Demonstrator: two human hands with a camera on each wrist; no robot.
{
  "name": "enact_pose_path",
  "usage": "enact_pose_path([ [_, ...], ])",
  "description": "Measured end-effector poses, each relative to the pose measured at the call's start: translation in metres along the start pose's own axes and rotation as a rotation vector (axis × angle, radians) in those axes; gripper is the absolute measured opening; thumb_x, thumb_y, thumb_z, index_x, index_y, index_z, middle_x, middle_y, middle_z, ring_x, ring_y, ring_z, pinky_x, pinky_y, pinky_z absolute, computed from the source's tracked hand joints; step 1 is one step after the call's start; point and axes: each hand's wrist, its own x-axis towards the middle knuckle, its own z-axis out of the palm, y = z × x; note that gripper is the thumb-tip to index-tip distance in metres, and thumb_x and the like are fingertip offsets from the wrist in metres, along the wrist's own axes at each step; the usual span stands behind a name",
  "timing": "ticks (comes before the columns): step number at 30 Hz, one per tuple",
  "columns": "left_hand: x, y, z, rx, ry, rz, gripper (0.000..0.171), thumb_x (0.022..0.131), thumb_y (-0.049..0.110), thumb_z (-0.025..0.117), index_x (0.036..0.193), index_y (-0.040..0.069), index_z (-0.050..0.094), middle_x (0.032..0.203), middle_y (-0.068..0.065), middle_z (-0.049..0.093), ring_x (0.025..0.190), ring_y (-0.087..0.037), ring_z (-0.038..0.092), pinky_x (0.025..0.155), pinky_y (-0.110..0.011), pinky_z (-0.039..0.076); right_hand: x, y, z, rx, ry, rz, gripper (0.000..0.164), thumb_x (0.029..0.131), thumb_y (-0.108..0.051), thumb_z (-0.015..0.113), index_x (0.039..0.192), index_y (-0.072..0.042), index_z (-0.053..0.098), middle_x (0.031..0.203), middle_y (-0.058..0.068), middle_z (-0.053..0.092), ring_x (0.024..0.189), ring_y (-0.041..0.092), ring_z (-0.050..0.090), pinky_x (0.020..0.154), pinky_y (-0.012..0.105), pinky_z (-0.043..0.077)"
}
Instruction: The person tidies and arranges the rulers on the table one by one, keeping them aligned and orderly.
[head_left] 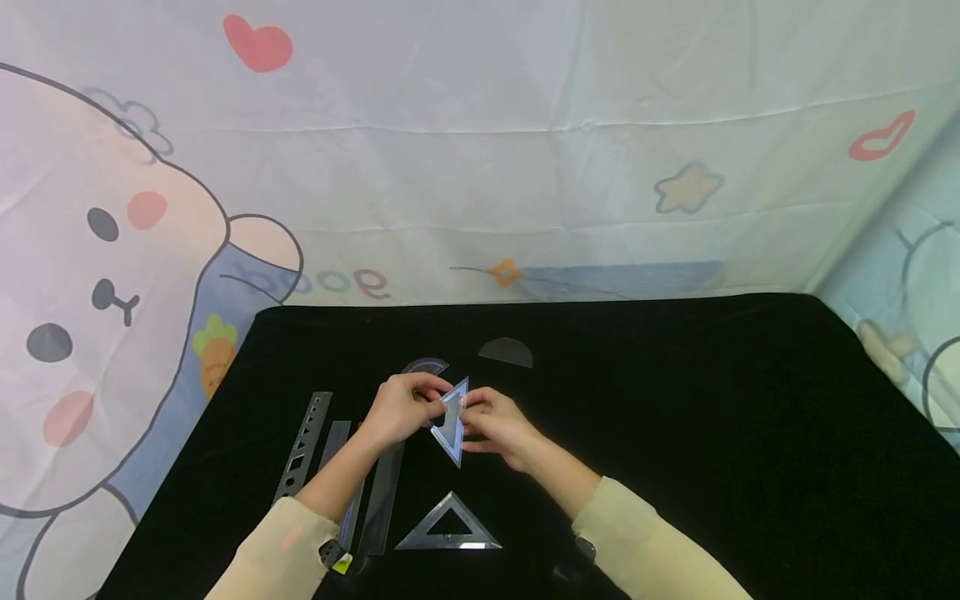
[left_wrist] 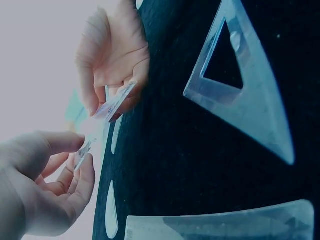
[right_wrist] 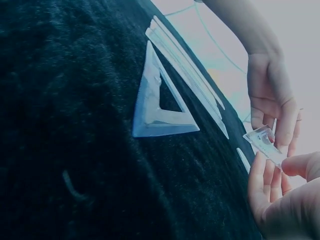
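A small clear set square [head_left: 454,429] is raised over the black table, tilted, between both hands. My left hand [head_left: 399,410] pinches its left side between thumb and fingers. On the opposite side, the right hand [head_left: 504,429] pinches its edge with thumb and fingertips. The right wrist view shows the clear plastic piece [right_wrist: 261,141] spanning the two hands. Nearer the front, another transparent set square [head_left: 427,540] with a triangular cut-out lies flat. Just behind the left hand, a protractor [head_left: 427,365] is partly hidden.
Left of the hands lie several rulers: a stencil ruler [head_left: 306,437] with shaped holes, a short one [head_left: 337,437] and a wide clear one [head_left: 383,500]. The left forearm partly covers them. Farther back is a half-round clear piece [head_left: 506,352]. A printed curtain [head_left: 465,192] hangs behind the table.
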Motion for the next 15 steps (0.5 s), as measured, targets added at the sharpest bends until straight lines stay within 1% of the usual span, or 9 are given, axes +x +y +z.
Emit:
enact_pose_path([
  [5,-0.004,0.002,0.001,0.003,0.001,0.019,0.019,0.078,0.006,0.068,0.097,0.011,0.068,0.081,-0.004,0.059,0.063,-0.014,0.056,0.057,-0.026,0.051,-0.006,0.000,-0.001,-0.011,-0.018,-0.019,0.028,0.087,-0.008,0.055,0.114,-0.005,0.046,0.099,0.009,0.056,0.082,0.017,0.058,0.073,0.032,0.056],
  [9,-0.007,0.003,0.002,0.002,0.013,0.034,0.019,0.077,0.007,0.068,0.096,0.011,0.068,0.080,-0.004,0.059,0.062,-0.014,0.056,0.056,-0.026,0.050,-0.009,0.000,-0.002,-0.009,-0.035,-0.032,0.030,0.086,-0.006,0.054,0.114,-0.002,0.044,0.100,0.011,0.057,0.080,0.017,0.057,0.073,0.033,0.056],
  [12,-0.009,0.004,0.002,-0.025,0.022,0.034,0.018,0.078,0.007,0.068,0.096,0.009,0.067,0.080,-0.004,0.059,0.063,-0.014,0.056,0.057,-0.026,0.052,-0.011,0.001,-0.002,-0.003,-0.036,-0.041,0.030,0.086,-0.006,0.054,0.114,-0.001,0.043,0.102,0.013,0.058,0.081,0.017,0.058,0.074,0.034,0.056],
  [15,-0.010,0.002,0.004,-0.069,0.038,0.019,0.021,0.079,0.007,0.068,0.099,0.006,0.066,0.083,-0.006,0.059,0.065,-0.015,0.057,0.060,-0.026,0.054,-0.013,0.002,-0.003,0.005,-0.013,-0.064,0.030,0.087,-0.006,0.052,0.114,0.000,0.042,0.102,0.013,0.058,0.082,0.018,0.059,0.074,0.034,0.056],
])
